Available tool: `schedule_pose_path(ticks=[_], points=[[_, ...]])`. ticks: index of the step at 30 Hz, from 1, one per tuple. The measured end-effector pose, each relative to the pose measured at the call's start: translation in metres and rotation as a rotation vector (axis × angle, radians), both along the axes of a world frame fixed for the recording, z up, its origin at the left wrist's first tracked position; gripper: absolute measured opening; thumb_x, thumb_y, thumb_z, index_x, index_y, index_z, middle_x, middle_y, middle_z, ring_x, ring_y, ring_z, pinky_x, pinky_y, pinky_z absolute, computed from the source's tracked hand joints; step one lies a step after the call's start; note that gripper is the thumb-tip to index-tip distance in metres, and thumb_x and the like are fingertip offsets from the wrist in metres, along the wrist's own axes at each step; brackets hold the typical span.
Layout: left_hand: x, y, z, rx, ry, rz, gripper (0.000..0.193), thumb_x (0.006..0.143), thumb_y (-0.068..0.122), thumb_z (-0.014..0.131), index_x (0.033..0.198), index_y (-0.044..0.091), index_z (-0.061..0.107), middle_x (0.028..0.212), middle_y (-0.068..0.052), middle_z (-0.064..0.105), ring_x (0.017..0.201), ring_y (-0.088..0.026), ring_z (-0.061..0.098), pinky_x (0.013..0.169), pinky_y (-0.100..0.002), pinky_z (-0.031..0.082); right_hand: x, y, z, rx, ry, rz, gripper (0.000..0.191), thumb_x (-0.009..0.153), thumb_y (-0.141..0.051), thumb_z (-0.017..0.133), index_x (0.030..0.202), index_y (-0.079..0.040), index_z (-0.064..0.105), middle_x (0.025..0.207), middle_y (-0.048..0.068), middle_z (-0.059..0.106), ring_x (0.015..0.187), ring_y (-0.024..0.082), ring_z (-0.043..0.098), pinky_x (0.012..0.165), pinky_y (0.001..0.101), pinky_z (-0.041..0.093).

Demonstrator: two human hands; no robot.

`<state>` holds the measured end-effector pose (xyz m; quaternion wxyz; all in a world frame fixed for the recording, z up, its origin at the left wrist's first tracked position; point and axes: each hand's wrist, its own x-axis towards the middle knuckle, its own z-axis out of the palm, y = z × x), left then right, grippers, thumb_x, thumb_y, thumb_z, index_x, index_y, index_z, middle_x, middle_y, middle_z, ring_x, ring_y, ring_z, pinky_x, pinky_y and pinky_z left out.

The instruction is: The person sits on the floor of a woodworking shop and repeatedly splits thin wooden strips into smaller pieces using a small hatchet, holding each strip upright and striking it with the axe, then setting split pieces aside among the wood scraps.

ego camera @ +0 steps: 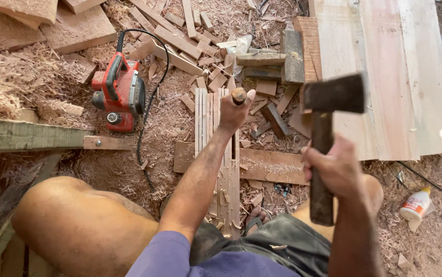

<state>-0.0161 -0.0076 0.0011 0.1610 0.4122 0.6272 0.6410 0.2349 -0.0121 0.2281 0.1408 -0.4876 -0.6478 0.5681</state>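
The left hand (234,110) wraps its fingers tight around the rounded wooden handle of a chisel (239,95), held upright over a bundle of thin wooden slats (216,123) on the ground. The right hand (336,166) grips the dark handle of a hatchet (328,110), its head raised beside the chisel. A red electric planer (120,92) lies to the left among shavings, wide boards (385,66) to the right.
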Motion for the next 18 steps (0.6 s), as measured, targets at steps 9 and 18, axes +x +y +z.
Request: schedule_pose_path(ticks=[9, 18], points=[[-0.004, 0.008, 0.000, -0.035, -0.074, 0.048, 0.032, 0.102, 0.026, 0.068, 0.075, 0.009, 0.066, 0.056, 0.000, 0.062, 0.043, -0.007, 0.059, 0.034, -0.026, 0.048, -0.119, 0.016, 0.084, 0.494, 0.098, 0.069, 0.013, 0.096, 0.003, 0.066, 0.102, 0.004, 0.056, 0.078, 0.011, 0.062, 0.057, 0.019, 0.066, 0.045, 0.0314, 0.057], [-0.019, 0.011, 0.029, -0.069, 0.085, -0.002, 0.014, 0.097, 0.006, 0.064, 0.090, 0.005, 0.076, 0.069, -0.004, 0.074, 0.055, -0.013, 0.071, 0.051, -0.027, 0.057, -0.138, 0.029, 0.023, 0.084, -0.454, 0.438, 0.037, 0.086, -0.001, 0.063, 0.122, 0.001, 0.054, 0.084, 0.017, 0.069, 0.059, 0.022, 0.067, 0.050, 0.0338, 0.058]])
